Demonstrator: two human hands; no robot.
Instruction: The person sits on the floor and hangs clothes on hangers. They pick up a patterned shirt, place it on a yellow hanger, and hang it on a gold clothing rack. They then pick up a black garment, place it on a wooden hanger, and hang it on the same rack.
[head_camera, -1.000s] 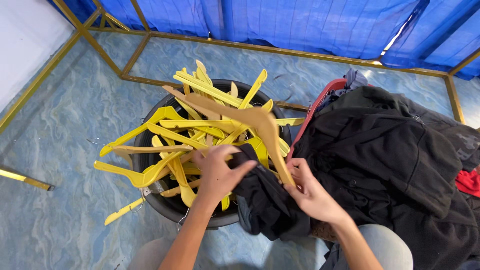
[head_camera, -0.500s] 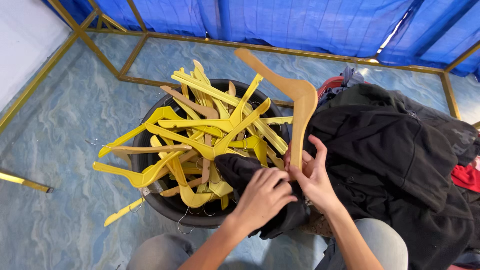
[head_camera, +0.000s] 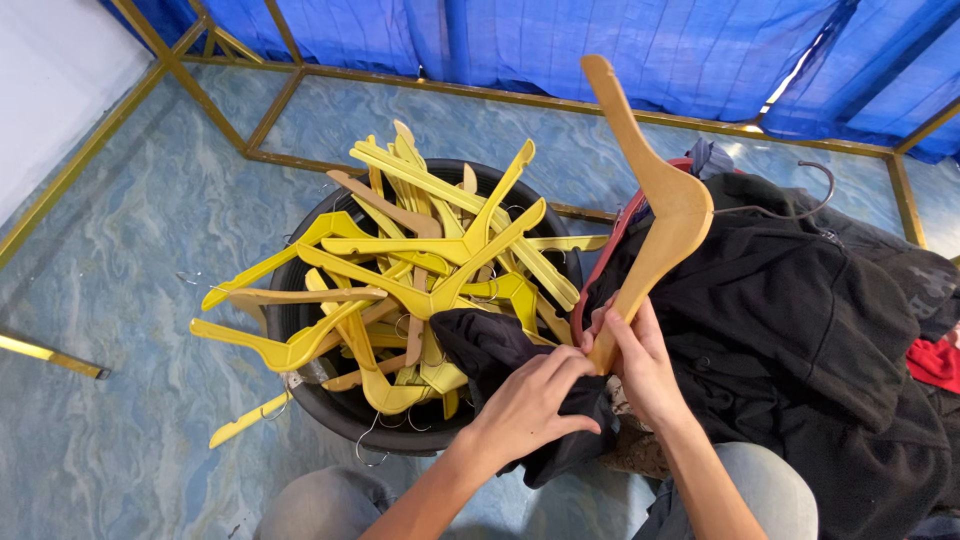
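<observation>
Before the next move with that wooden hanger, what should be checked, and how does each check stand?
1. Right hand has a grip on the wooden hanger: ok.
2. Left hand holds the black garment: ok.
3. Hanger is inside the garment: not ok, it stands above it.
4. Hanger's hook is free: cannot tell.
5. Hanger is free of the yellow hangers in the tub: ok.

garment workroom, hanger bin (head_camera: 330, 400), clothes pile (head_camera: 800, 330)
</observation>
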